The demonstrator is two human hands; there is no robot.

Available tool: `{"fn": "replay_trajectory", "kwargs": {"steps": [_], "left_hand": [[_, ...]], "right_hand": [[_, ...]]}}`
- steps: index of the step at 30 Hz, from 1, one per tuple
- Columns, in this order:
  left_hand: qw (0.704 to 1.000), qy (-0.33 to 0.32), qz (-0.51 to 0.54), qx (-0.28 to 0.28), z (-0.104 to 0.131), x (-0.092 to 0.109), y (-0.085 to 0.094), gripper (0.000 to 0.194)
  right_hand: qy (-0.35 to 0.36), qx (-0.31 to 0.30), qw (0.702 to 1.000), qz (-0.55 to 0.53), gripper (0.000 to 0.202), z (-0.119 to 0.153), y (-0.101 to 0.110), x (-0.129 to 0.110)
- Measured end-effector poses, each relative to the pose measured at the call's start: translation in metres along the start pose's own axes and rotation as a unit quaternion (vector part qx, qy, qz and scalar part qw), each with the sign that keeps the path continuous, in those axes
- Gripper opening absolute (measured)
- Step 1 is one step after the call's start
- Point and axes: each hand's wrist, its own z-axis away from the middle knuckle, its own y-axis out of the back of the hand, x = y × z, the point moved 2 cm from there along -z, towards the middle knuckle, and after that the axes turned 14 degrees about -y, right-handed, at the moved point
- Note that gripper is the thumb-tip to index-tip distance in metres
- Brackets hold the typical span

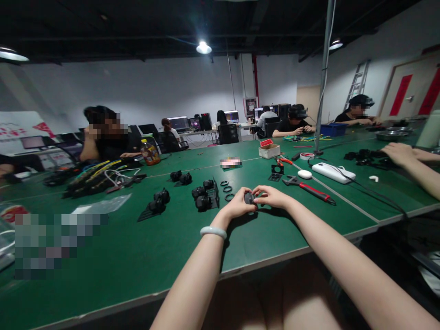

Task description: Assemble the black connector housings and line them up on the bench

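Observation:
Near the front edge of the green table, my left hand [239, 204], a pale bangle on its wrist, is closed around a small black round part [249, 198]. My right hand [273, 197] pinches the same part from the other side with its fingertips. Its finer details are too small to make out. Just left of my hands lie several black rings [227, 189] in a row. Beyond them sits a group of black lens-like units on a ridged plate [215, 192]. Two similar groups, a nearer one [158, 201] and a farther one [180, 177], stand farther left.
To the right lie an adjustable wrench [314, 191], a white oval object [305, 174], a black plate with a round hole [277, 169] and a white cabled block [333, 173]. A metal pole [322, 91] rises behind. A co-worker's hand [398, 153] is at far right; cables [92, 178] lie left.

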Motion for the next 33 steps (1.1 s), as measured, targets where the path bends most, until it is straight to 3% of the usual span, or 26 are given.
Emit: {"fn": "replay_trajectory", "kwargs": {"steps": [25, 33], "left_hand": [[1.000, -0.010, 0.000, -0.008, -0.0015, -0.0024, 0.0003, 0.049], [1.000, -0.010, -0.021, 0.001, -0.0001, 0.0009, 0.0012, 0.048]], "right_hand": [[-0.031, -0.006, 0.999, 0.016, 0.029, -0.0022, -0.0019, 0.0020], [-0.018, -0.021, 0.999, -0.021, 0.042, 0.0049, 0.0047, -0.0073]]}}
